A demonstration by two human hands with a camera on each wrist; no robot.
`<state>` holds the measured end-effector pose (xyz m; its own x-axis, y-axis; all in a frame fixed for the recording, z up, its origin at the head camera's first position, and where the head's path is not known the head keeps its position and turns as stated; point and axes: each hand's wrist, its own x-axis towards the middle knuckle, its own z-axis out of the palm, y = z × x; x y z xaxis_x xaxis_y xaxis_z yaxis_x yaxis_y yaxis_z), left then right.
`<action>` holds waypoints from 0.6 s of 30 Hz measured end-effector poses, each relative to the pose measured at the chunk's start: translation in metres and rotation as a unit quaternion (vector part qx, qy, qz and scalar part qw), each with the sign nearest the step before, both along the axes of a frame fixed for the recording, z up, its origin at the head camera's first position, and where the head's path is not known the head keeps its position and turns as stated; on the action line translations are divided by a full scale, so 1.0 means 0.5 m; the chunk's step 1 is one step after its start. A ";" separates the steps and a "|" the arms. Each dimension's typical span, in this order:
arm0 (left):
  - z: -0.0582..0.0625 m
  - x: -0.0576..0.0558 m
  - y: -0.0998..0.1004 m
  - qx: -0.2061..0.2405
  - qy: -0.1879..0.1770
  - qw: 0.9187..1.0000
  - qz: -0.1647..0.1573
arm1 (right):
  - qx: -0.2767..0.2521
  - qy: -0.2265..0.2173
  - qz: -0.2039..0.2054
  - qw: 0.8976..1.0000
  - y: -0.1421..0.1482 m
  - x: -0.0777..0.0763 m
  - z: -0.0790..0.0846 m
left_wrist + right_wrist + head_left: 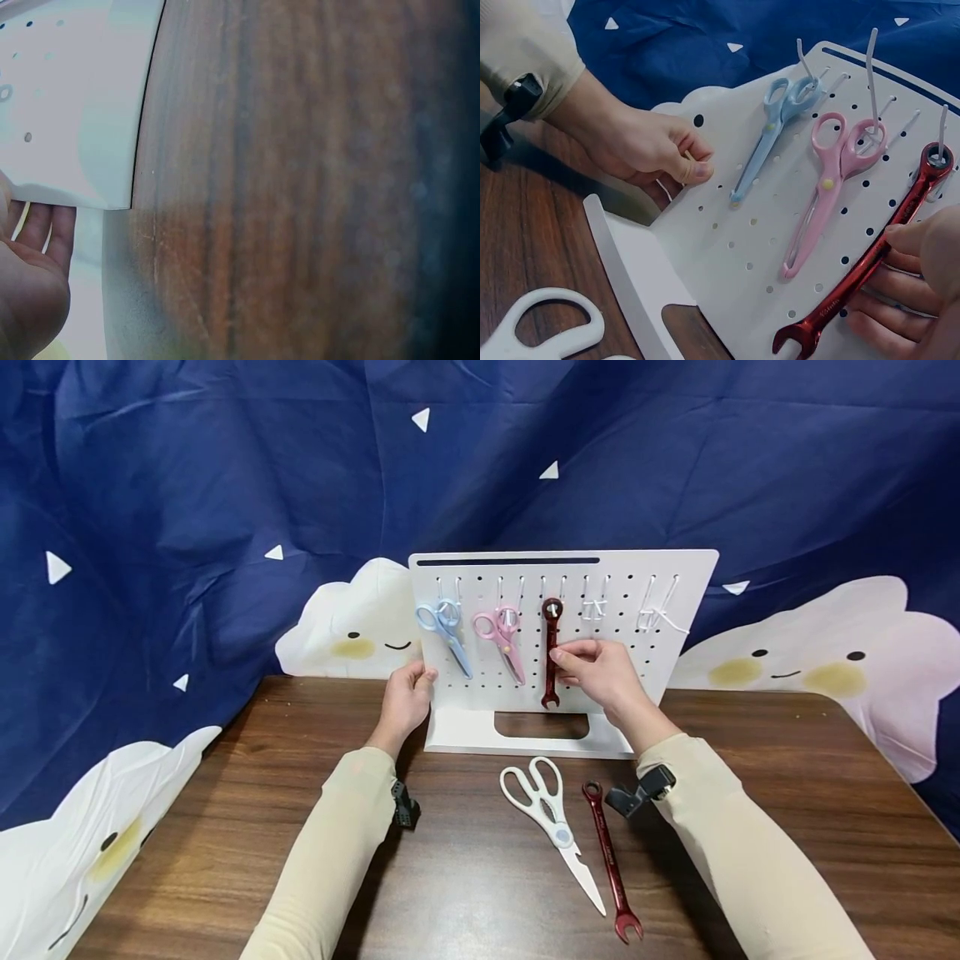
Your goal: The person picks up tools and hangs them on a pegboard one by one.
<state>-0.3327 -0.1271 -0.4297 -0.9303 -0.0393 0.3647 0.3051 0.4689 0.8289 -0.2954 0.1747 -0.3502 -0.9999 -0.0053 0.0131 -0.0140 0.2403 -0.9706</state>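
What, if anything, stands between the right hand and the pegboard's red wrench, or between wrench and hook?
Nothing visible. The right hand holds the wrench directly, and the wrench's ring end encircles the hook. The left hand, gripping the left edge of the pegboard, is clear.

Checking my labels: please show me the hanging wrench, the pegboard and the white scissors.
Hanging wrench (862, 266): right wrist view, middle of its shaft.
Pegboard (529, 648): head view, bare panel.
White scissors (562, 837): head view, the pivot.

Hung wrench (859, 274), lying wrench (610, 858), lettering on both illegible
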 end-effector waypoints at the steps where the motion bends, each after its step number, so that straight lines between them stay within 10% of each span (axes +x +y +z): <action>1: -0.001 0.001 0.000 0.000 0.000 1.000 0.001 | 0.006 0.003 0.001 1.000 0.000 0.000 -0.002; 18: -0.003 -0.001 0.002 0.004 0.000 1.000 0.004 | 0.116 0.057 0.058 0.990 0.048 0.067 -0.030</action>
<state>-0.3334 -0.1260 -0.4314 -0.9298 -0.0503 0.3646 0.3012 0.4652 0.8324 -0.2617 0.1989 -0.3654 -0.9844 -0.1367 0.1111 -0.1613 0.4460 -0.8804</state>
